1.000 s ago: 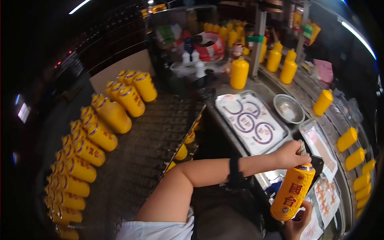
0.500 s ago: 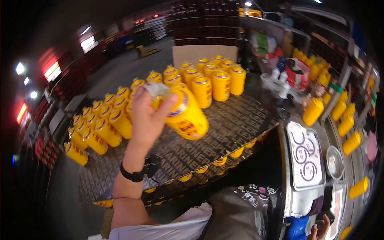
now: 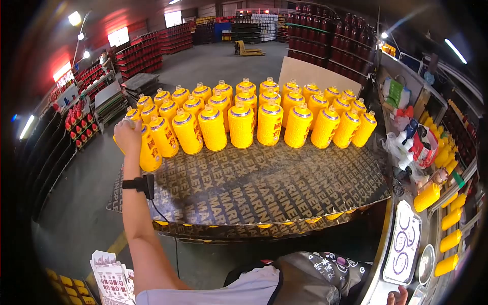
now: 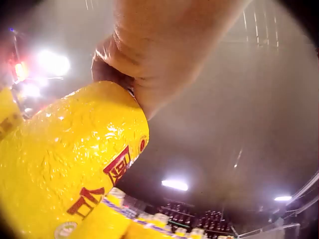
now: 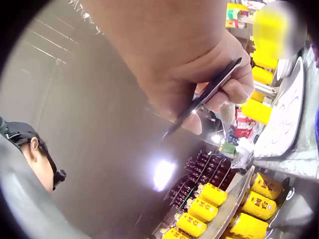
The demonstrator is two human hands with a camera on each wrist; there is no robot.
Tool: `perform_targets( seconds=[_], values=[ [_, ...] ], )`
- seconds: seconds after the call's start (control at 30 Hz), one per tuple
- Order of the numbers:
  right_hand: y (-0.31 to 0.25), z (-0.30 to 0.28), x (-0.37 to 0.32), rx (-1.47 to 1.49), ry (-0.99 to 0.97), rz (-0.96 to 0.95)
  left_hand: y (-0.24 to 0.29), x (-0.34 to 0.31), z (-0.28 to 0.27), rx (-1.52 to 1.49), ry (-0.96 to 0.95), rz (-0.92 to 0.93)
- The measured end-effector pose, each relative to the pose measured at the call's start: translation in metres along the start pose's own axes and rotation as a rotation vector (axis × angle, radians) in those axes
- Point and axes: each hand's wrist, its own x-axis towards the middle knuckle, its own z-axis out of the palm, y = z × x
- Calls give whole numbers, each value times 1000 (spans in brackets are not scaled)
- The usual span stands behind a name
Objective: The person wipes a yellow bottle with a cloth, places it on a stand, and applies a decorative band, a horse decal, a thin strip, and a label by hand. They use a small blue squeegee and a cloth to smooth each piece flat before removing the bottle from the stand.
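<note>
My left hand (image 3: pixel 129 136) is at the left end of the rows of yellow bottles, its fingers curled round the top of one yellow bottle (image 3: pixel 150 152). In the left wrist view this bottle (image 4: pixel 70 154) shows a crinkled glossy coat and red characters; the hand covers its neck. At the lower right edge of the head view is my right hand (image 3: pixel 398 297), beside the metal bench. It pinches a thin, flat, dark object (image 5: pixel 215 88) between thumb and fingers, seen nearly edge-on in the right wrist view.
Several yellow bottles (image 3: pixel 272 124) stand in rows on a dark printed board (image 3: pixel 254 188). On the bench to the right are a tray (image 3: pixel 403 244) with curved purple strips, a metal bowl (image 3: pixel 426 264) and more yellow bottles (image 3: pixel 450 240). Printed sheets (image 3: pixel 113 279) lie at lower left.
The left hand has carried the bottle from the bench at right, across the board, to the left end of the rows. The right hand has let go of its base. The head view has turned left.
</note>
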Motion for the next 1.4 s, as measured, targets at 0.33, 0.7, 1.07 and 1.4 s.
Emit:
perform_targets(
  seconds=[0.33,0.7,1.07,1.4],
  values=[
    [11,3,-6,-117,-6,66,-58,14,85,226,-118,-111],
    [16,3,-23,-113,12,-3,-26,25,66,208,-8,-162],
    [13,-12,-53,99,153,-1,399,-33,-174,-1650,-1078,540],
    [55,-51,-115,130,523,251,780,-300,-332,-1765,-1173,1266]
  ],
)
